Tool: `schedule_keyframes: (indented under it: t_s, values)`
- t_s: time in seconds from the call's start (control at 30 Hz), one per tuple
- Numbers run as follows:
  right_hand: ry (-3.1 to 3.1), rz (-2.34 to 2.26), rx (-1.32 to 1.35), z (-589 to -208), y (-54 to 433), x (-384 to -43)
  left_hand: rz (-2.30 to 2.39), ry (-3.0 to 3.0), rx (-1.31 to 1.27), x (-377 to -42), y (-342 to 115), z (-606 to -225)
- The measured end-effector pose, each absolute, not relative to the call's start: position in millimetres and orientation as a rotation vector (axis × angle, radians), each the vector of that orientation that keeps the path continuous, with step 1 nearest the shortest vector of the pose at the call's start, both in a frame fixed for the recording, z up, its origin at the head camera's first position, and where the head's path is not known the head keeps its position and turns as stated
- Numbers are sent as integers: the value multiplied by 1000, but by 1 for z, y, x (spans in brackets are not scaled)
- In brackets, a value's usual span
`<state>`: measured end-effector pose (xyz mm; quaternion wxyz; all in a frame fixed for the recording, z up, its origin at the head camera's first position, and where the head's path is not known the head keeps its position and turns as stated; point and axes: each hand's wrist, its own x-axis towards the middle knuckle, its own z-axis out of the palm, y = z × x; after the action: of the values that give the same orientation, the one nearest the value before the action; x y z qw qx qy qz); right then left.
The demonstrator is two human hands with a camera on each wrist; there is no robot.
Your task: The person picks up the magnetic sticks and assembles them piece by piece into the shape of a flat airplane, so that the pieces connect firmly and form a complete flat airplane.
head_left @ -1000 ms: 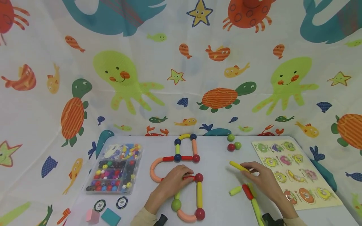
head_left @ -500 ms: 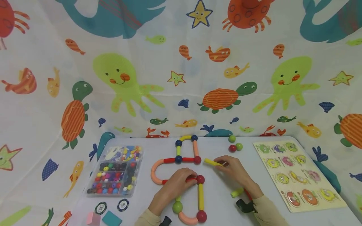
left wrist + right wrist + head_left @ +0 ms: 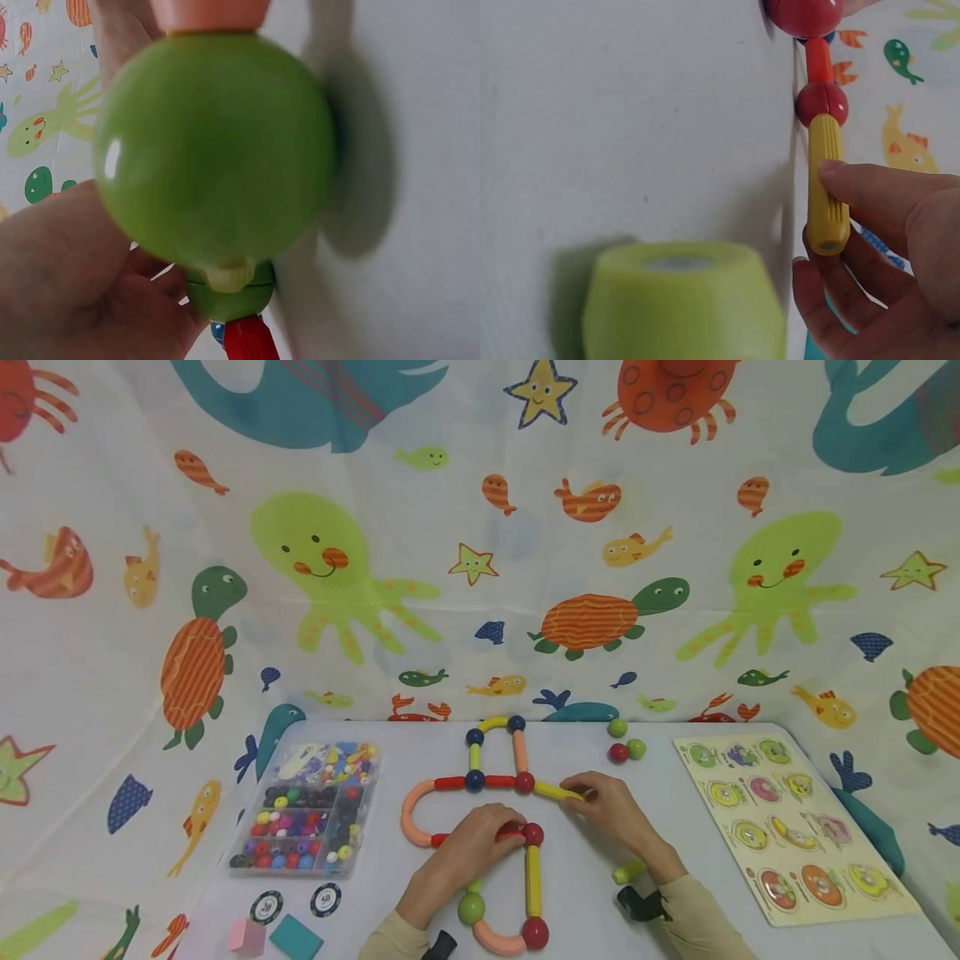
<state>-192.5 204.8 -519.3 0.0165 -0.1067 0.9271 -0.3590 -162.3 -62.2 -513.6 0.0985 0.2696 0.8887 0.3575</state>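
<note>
My right hand [image 3: 611,810] pinches a yellow magnetic stick [image 3: 553,791] between thumb and fingers. The far end of that stick meets a red ball [image 3: 823,105] in the right wrist view. My left hand [image 3: 471,852] lies over the middle of the stick-and-ball figure and holds a red stick [image 3: 512,837] ending at another red ball [image 3: 532,834]. A long yellow stick [image 3: 533,881], a lower red ball [image 3: 536,932], a curved peach stick [image 3: 500,942] and a green ball [image 3: 214,150] form the loop below. The left fingertips are partly hidden in the left wrist view.
A short light-green stick [image 3: 628,871] lies by my right wrist. Loose green and red balls [image 3: 618,752] sit at the back. A divided bead box [image 3: 352,860], chips [image 3: 326,900] and blocks [image 3: 296,937] are left; a picture puzzle board [image 3: 817,906] is right.
My right hand has carried the yellow stick leftward from beside the loose sticks to the upper red ball, where its end now meets it. The left hand stays nearly in place.
</note>
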Motion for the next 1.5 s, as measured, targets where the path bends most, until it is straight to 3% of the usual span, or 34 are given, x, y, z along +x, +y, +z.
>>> schedule_keyframes:
  t_s: [0.5, 0.8, 0.93, 1.2, 1.5]
  values:
    - [3015, -1121, -244, -501, 246, -167, 1045, 2627, 772, -163, -60, -513]
    - [3191, -1019, -116, -492, 296, -124, 1051, 2617, 755, -163, -57, -513]
    - [3111, -981, 65, -490, 310, -98, 1058, 2609, 747, -163, -57, -513]
    - [2745, -919, 437, -497, 316, -54, 1073, 2602, 755, -162, -56, -511]
    - [2653, -877, 498, -512, 303, -31, 1078, 2591, 732, -160, -54, -512]
